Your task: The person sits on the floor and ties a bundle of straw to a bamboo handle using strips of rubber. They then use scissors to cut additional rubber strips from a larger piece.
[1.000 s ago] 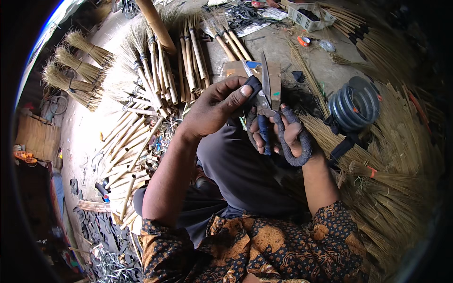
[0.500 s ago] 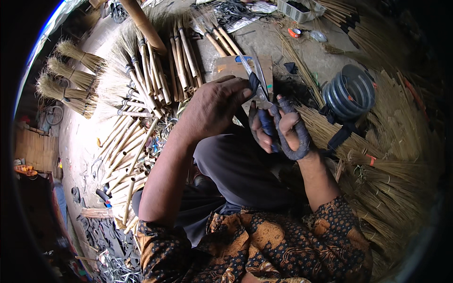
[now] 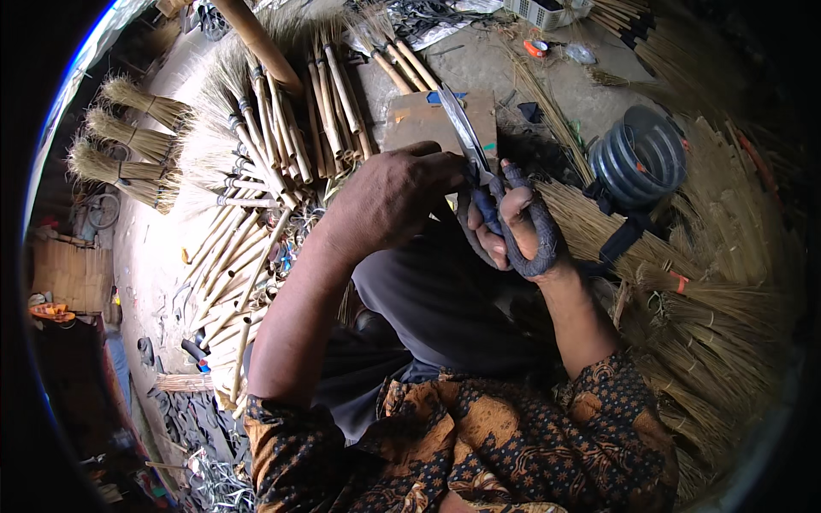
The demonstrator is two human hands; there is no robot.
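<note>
Large scissors [image 3: 463, 128] point away from me, their metal blades close together and their big handles wrapped in dark material. My right hand [image 3: 540, 229] is closed through the handle loops, the thumb in the right loop and fingers around the left one. My left hand [image 3: 389, 198] is right beside the base of the blades, back of the hand up, with its fingers bent in a pinch. A bit of dark strip shows at these fingertips, mostly hidden by the hand and the scissors. Both hands are above my bent knee [image 3: 436, 295].
Brooms with pale handles [image 3: 265, 120] lie fanned out at left and ahead. Cardboard [image 3: 410, 124] lies beyond my hands. At right are a ribbed translucent bucket [image 3: 640, 162] and bundles of straw [image 3: 710, 342]. A thick bamboo pole [image 3: 256, 43] slants in at the top.
The scissor blades were spread apart around the dark strip and have closed together. My left hand has dropped slightly, and its fingertips now hide most of the strip.
</note>
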